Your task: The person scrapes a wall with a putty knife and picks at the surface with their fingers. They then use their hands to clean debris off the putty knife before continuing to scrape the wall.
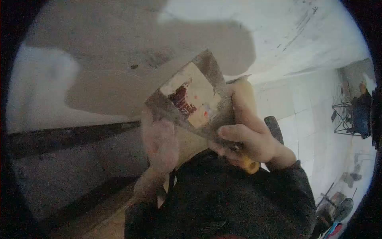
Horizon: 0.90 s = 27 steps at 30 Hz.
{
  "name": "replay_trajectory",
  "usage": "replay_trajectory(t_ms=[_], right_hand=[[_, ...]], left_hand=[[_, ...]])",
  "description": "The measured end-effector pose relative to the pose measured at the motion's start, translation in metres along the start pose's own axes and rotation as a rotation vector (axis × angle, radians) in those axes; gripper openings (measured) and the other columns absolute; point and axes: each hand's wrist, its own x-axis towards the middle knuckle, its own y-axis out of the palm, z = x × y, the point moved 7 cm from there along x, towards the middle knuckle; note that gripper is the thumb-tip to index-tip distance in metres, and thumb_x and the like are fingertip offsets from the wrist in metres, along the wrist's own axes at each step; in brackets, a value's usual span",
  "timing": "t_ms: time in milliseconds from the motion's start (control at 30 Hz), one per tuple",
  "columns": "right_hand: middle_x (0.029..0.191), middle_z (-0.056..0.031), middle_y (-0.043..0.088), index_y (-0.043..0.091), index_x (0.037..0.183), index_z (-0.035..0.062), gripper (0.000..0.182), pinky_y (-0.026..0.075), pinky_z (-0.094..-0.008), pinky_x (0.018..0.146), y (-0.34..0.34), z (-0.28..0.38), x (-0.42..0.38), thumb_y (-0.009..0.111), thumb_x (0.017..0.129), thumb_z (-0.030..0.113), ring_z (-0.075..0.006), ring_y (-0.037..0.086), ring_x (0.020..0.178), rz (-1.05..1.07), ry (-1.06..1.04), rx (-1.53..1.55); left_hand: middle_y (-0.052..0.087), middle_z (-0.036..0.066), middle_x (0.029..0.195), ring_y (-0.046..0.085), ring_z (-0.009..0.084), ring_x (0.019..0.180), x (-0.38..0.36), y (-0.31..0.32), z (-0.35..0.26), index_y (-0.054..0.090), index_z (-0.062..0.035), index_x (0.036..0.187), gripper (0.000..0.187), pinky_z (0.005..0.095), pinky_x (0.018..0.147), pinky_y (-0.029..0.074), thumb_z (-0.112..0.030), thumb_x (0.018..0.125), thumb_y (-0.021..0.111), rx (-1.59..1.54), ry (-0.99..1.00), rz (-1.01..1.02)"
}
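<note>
A grey, square-cornered flat piece (211, 67) is tilted in front of my chest, with a worn cream and dark red label (199, 99) on its face. My right hand (250, 139) grips its lower right side, thumb lying toward the label. Below that hand shows a yellow-orange round end (250, 165), partly hidden by the fingers. At the lower left edge of the piece is my left hand (161, 143), blurred; how its fingers lie cannot be made out. A pale yellowish object (247, 95) shows behind the right fingers.
A pale, stained surface (107, 87) with shadows spans the top. A dark ledge (71, 135) runs along the left. Light floor tiles (296, 115) lie to the right, with a black metal frame (348, 117) at the far right and assorted items (334, 209) lower right.
</note>
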Motion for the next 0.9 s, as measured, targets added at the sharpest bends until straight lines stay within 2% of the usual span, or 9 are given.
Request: replay_trajectory(t_ms=[33,100,200,333,433,567,667,767,900], right_hand=[[0.078,-0.0098,0.051,0.016,0.128,0.0073,0.047,0.036,-0.0225,0.032,-0.002,-0.008,0.003,0.044,0.090,0.007,-0.0124,0.043,0.038,-0.046,0.029,0.016],[0.078,-0.0103,0.051,0.015,0.127,0.0073,0.046,0.036,-0.0229,0.032,-0.004,-0.027,0.003,0.044,0.091,0.006,-0.0126,0.041,0.036,-0.124,0.017,0.041],[0.086,-0.0116,0.052,0.022,0.125,0.0025,0.041,0.038,-0.0229,0.034,-0.013,-0.042,0.003,0.046,0.092,0.008,-0.0118,0.045,0.040,-0.251,-0.107,-0.018],[0.095,-0.0106,0.056,0.037,0.120,-0.0004,0.036,0.043,-0.0218,0.045,-0.023,-0.045,0.007,0.052,0.091,0.015,-0.0088,0.051,0.051,-0.393,-0.475,-0.336],[0.087,-0.0077,0.059,0.041,0.118,-0.0005,0.034,0.043,-0.0218,0.047,-0.024,-0.047,0.002,0.054,0.091,0.017,-0.0073,0.053,0.054,-0.409,-0.348,-0.348],[0.073,-0.0041,0.058,0.047,0.111,-0.0011,0.030,0.041,-0.0219,0.046,-0.030,-0.059,0.005,0.056,0.091,0.019,-0.0057,0.052,0.055,-0.465,-0.256,-0.304],[0.070,-0.0044,0.059,0.052,0.104,-0.0015,0.027,0.042,-0.0233,0.049,-0.043,-0.074,0.014,0.057,0.090,0.021,-0.0070,0.053,0.057,-0.514,-0.192,-0.415],[0.070,-0.0058,0.061,0.056,0.099,-0.0019,0.025,0.045,-0.0261,0.054,-0.062,-0.097,0.024,0.059,0.090,0.021,-0.0094,0.055,0.060,-0.561,-0.084,-0.558],[0.081,-0.0092,0.064,0.056,0.099,-0.0026,0.025,0.046,-0.0282,0.064,-0.062,-0.105,0.029,0.059,0.089,0.021,-0.0118,0.057,0.072,-0.551,-0.185,-0.516]], left_hand=[[0.042,0.021,0.125,0.050,0.0340,0.107,-0.007,0.007,-0.001,0.039,0.0007,0.130,0.048,0.0360,0.079,0.048,-0.010,0.087,0.058,0.323,0.182,0.089],[0.043,0.022,0.125,0.048,0.0354,0.109,-0.022,0.019,-0.001,0.038,0.0029,0.131,0.052,0.0383,0.083,0.046,-0.009,0.086,0.059,0.638,0.336,0.210],[0.042,0.023,0.123,0.044,0.0375,0.112,-0.041,0.030,-0.003,0.036,0.0029,0.130,0.054,0.0437,0.091,0.043,-0.010,0.084,0.062,0.605,0.285,0.286],[0.046,0.019,0.111,0.046,0.0313,0.102,-0.038,0.033,0.010,0.041,0.0027,0.120,0.040,0.0398,0.085,0.042,-0.013,0.087,0.056,0.411,-0.038,0.302],[0.049,0.016,0.101,0.047,0.0266,0.094,-0.037,0.032,0.022,0.045,0.0025,0.113,0.030,0.0368,0.081,0.042,-0.015,0.090,0.052,0.238,-0.355,0.277],[0.053,0.012,0.089,0.049,0.0204,0.083,-0.033,0.035,0.029,0.050,0.0023,0.104,0.023,0.0329,0.075,0.041,-0.017,0.093,0.046,0.144,-0.599,0.292],[0.056,0.009,0.079,0.050,0.0157,0.075,-0.034,0.036,0.036,0.054,0.0022,0.097,0.025,0.0300,0.071,0.041,-0.019,0.095,0.042,0.083,-0.680,0.257],[0.058,0.011,0.083,0.054,0.0171,0.079,-0.052,0.041,0.060,0.054,0.0018,0.099,0.024,0.0315,0.073,0.042,-0.020,0.094,0.044,-0.037,-0.721,0.124],[0.060,0.013,0.087,0.057,0.0181,0.084,-0.060,0.045,0.070,0.055,0.0018,0.101,0.023,0.0303,0.076,0.043,-0.018,0.094,0.046,-0.134,-0.634,0.023]])
